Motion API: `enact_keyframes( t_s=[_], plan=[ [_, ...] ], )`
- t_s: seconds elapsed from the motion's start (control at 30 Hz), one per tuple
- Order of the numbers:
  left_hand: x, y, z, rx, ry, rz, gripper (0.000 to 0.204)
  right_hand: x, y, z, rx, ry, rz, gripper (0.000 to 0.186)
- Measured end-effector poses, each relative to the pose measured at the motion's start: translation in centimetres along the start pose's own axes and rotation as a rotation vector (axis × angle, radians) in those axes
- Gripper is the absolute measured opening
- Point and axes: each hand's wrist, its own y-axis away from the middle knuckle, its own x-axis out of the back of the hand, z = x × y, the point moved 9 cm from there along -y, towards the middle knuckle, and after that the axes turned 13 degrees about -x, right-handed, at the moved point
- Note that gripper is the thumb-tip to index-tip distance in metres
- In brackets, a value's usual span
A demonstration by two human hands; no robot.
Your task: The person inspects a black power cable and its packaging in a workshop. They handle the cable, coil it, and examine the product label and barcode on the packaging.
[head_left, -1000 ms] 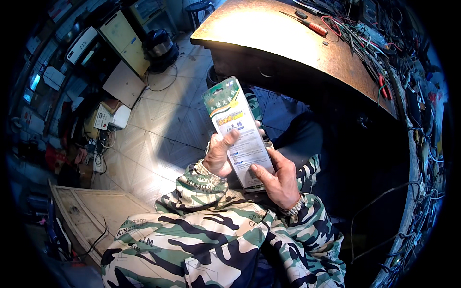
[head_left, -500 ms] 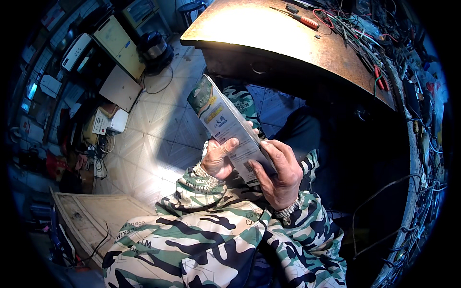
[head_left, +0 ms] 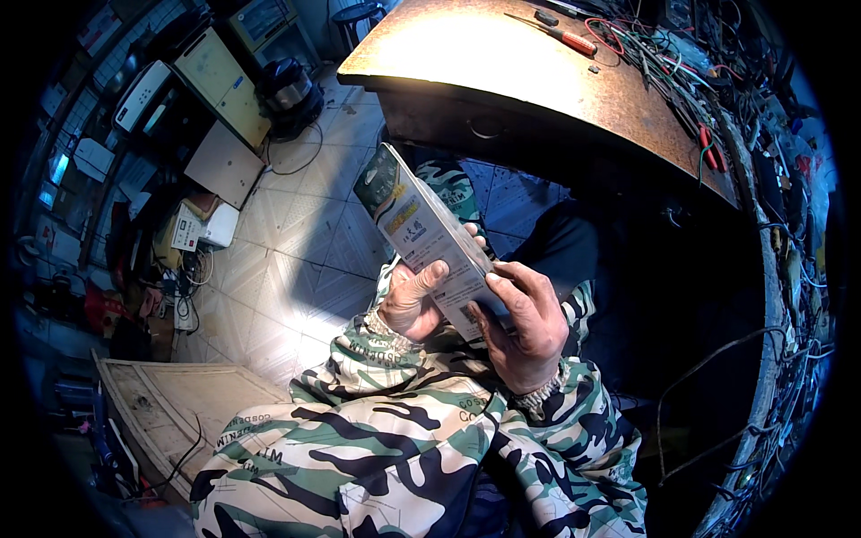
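A thin printed booklet (head_left: 414,221), pale grey with a dark green top end, is held tilted above my lap. My left hand (head_left: 414,300) grips its left side, the thumb lying across the printed face and other fingertips showing at the far edge. My right hand (head_left: 525,327) pinches the right edge near the lower end, thumb on the face and fingers along the side. Both hands are closed on it. The lower corner of the booklet is partly covered by my right thumb.
A wooden desk (head_left: 502,63) stands ahead, with a red-handled screwdriver (head_left: 574,40), red-handled pliers (head_left: 711,148) and tangled wires (head_left: 673,85) on its right. At left are a black and silver pot (head_left: 291,94), a white box (head_left: 218,224) and a wooden panel (head_left: 197,394).
The booklet has tilted and shifted slightly within my hands. Both hands stay in nearly the same places.
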Motion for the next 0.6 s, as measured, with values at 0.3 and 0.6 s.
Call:
enact_keyframes(
  t_s=[0.3,0.6],
  plan=[
    [0.6,0.2,-0.6,0.074,-0.022,-0.005,0.068,0.0,-0.9,0.3,-0.110,0.102,-0.129,0.041],
    [0.0,0.2,0.1,0.000,-0.129,0.016,0.059,-0.4,-0.6,0.5,-0.096,0.117,-0.125,0.027]
  ],
)
